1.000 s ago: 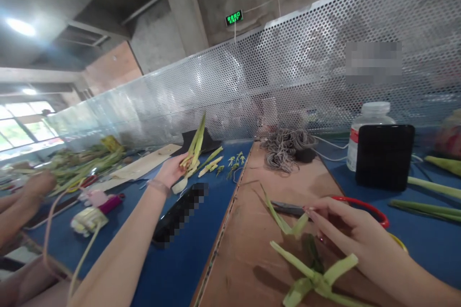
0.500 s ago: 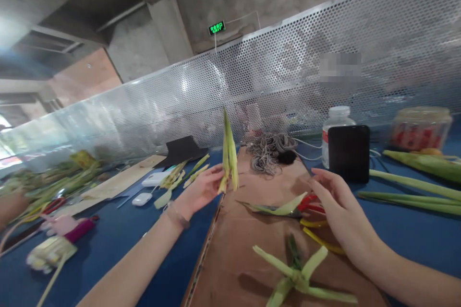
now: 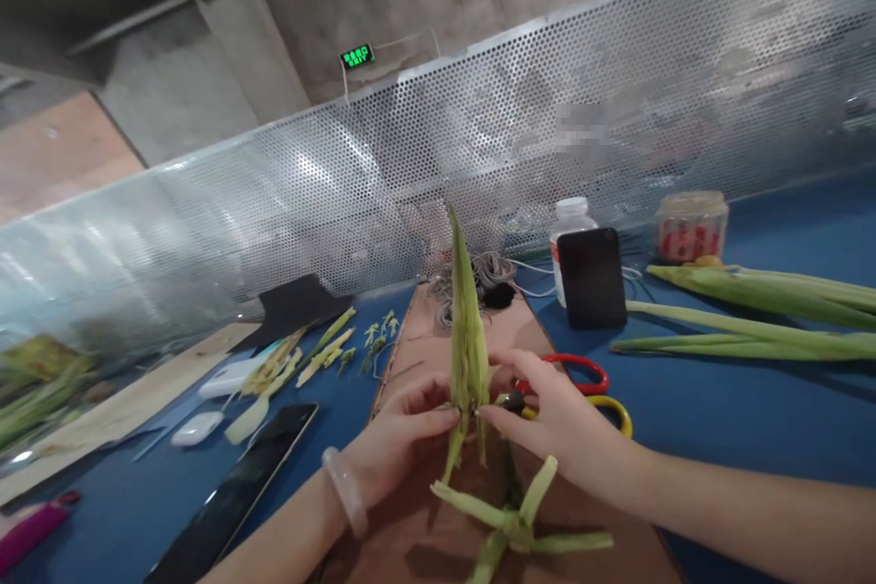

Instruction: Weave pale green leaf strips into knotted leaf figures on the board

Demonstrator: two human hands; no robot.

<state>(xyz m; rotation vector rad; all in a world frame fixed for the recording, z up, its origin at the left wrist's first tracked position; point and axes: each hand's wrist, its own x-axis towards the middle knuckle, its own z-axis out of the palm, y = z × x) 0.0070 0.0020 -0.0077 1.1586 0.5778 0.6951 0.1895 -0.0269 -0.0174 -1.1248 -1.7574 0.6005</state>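
A long folded pale-green husk leaf [image 3: 466, 319] stands upright in front of me, its pointed tip up. My left hand [image 3: 397, 443], with a pale bangle on the wrist, pinches its lower end from the left. From the right, my right hand [image 3: 554, 415] pinches the same lower part between thumb and fingers. Behind that hand lie scissors [image 3: 595, 371] with red and yellow handles, their blades mostly hidden. Just below my hands, a knotted figure of green leaf strips [image 3: 518, 534] lies on the brown cardboard [image 3: 383, 529], with strips spreading outward.
Grey cord [image 3: 493, 271] lies at the cardboard's far end. To the right are a propped black phone [image 3: 592, 278], a white bottle [image 3: 571, 214], a jar [image 3: 693, 228] and long green leaves [image 3: 759, 347]. Another phone [image 3: 239, 484] and leaf scraps [image 3: 274, 365] lie left.
My right hand has moved left from beside the scissors onto the husk leaf. My left hand has brought the leaf lower and closer. The view has turned right.
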